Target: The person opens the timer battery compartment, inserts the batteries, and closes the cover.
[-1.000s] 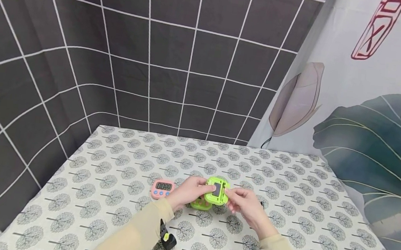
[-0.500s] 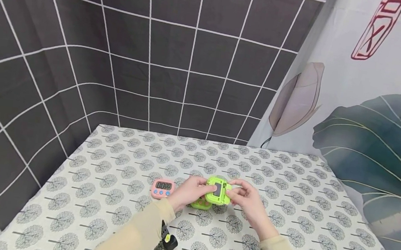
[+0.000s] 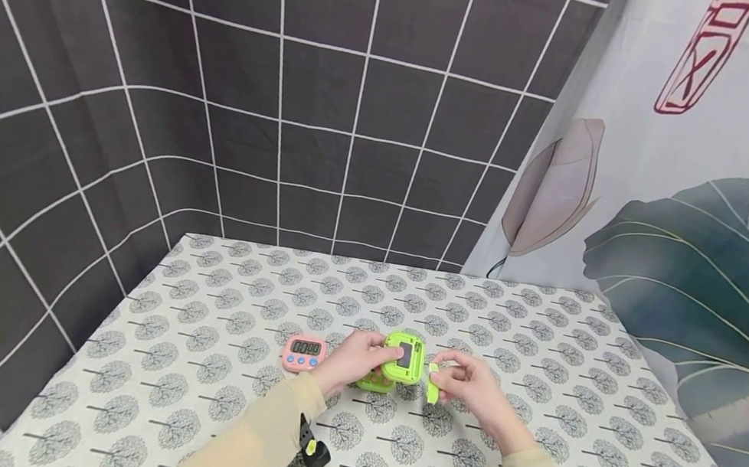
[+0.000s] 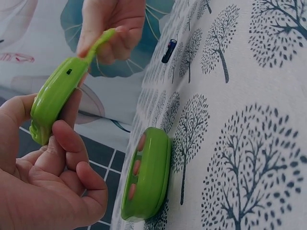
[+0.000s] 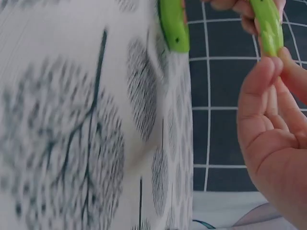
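Observation:
My left hand [image 3: 354, 361] grips a lime-green digital timer [image 3: 396, 372], its back turned up and its battery compartment uncovered. Just to the right, my right hand [image 3: 476, 390] pinches a small green battery cover [image 3: 433, 388] between thumb and fingers; in the head view a gap separates it from the timer. Under the held timer another green timer [image 4: 152, 177] with reddish buttons lies on the table, partly hidden in the head view. A dark battery [image 4: 169, 51] lies on the cloth in the left wrist view; the right hand hides it in the head view.
A pink timer [image 3: 304, 354] with blue buttons and a display reading zeros lies left of my left hand. The table [image 3: 189, 397] has a tree-print cloth. Behind it hangs a dark gridded curtain [image 3: 307, 156], with a leaf-print one [image 3: 683, 261] at the right.
My right hand has drawn the battery cover off the timer's back and moved it slightly right. My left hand keeps the timer almost in the same place.

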Available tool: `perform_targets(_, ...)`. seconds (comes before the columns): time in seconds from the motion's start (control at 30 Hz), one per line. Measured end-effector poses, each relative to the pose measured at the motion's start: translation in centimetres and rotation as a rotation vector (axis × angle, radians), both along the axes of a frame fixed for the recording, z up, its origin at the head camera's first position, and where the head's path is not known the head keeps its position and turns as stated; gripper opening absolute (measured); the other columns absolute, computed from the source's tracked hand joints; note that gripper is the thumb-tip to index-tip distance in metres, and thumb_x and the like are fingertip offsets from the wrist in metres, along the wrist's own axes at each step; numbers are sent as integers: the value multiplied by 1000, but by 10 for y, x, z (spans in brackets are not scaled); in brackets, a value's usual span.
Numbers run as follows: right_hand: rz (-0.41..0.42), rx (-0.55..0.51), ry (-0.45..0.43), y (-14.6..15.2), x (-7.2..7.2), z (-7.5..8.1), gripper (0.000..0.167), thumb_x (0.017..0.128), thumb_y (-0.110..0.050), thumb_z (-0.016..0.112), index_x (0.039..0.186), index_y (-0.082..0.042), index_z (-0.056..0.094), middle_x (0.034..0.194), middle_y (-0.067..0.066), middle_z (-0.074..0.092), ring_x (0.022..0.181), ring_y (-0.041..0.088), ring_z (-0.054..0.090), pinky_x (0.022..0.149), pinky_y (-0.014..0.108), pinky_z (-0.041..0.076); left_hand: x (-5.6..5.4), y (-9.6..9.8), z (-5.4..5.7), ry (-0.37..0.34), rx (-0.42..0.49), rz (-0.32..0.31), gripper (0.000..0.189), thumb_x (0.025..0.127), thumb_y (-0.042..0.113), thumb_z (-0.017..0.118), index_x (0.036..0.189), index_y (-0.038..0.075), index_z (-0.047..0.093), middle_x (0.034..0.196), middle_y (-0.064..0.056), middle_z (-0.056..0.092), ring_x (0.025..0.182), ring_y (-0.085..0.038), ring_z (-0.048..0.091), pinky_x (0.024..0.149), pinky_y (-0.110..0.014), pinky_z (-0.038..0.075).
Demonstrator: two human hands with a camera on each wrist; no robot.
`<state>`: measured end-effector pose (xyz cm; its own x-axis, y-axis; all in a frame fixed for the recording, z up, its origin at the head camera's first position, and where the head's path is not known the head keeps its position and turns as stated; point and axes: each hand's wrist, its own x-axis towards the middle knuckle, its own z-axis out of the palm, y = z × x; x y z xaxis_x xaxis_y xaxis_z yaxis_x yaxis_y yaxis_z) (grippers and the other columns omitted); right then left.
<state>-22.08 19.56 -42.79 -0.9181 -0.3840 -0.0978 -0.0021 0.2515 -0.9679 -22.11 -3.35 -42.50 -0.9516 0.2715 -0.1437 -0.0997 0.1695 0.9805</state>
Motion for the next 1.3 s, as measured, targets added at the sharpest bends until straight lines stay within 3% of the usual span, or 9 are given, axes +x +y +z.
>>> perform_targets(0.23,176,207,-4,7,5,-5,29,83,-10,68,107,4,58,71,5,64,62,13,60,60,27,54,-1,-2,-2,5,-12,-2,29,88,32,66,103,7,68,72,-1,67,61,-16,61,59,-28,49)
perform_targets(0.33,211,269,-2,8,7,-9,22,81,-6,69,101,0,61,68,5,63,61,14,61,58,27,54,-2,-3,-3,14,-35,-2,30,87,34,66,103,8,68,73,-2,67,65,-19,64,62,-30,50)
perform_targets(0.67,131,366,35,7,9,-12,18,76,-1,71,92,-2,62,65,4,57,53,14,56,51,30,54,-1,-3,0,21,-22,-3,30,87,34,66,101,8,67,70,-1,66,69,-26,67,64,-34,51)
perform_targets(1.3,66,454,51,3,13,-11,19,77,-2,72,93,-2,62,61,6,56,47,14,56,47,29,53,-4,-2,-3,8,-6,-19,29,87,38,66,98,11,68,70,-2,67,62,-18,63,57,-27,47)
